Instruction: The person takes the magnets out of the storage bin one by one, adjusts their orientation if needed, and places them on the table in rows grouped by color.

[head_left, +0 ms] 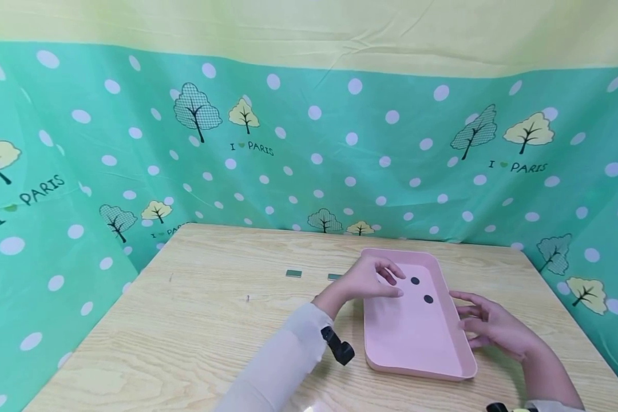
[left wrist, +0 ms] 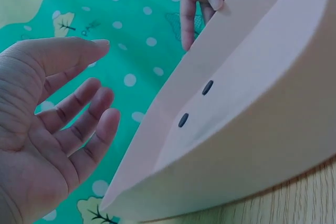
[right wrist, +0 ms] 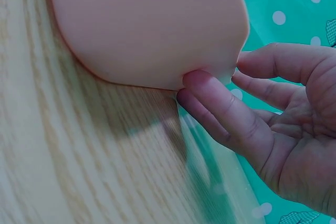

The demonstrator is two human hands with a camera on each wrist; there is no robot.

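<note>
Sitting below the spread left hand [head_left: 367, 278], the pink tray [head_left: 417, 340] touches the right hand [head_left: 500, 329], fingers apart.

pink tray [head_left: 417, 343]: shallow, rectangular, rounded corners, sitting upright on the table [head_left: 185, 326], long sides running away from the person. right hand [head_left: 496, 327] is touching its right wall from outside, fingertips spread along it. inside, two small things are lying on the floor, toward the far half: one black disc [head_left: 415, 281] is sitting farther back and slightly left, a second black disc [head_left: 428, 299] is sitting nearer and slightly right, not touching. left hand [head_left: 373, 278] is hovering near them, holding nothing.
</note>
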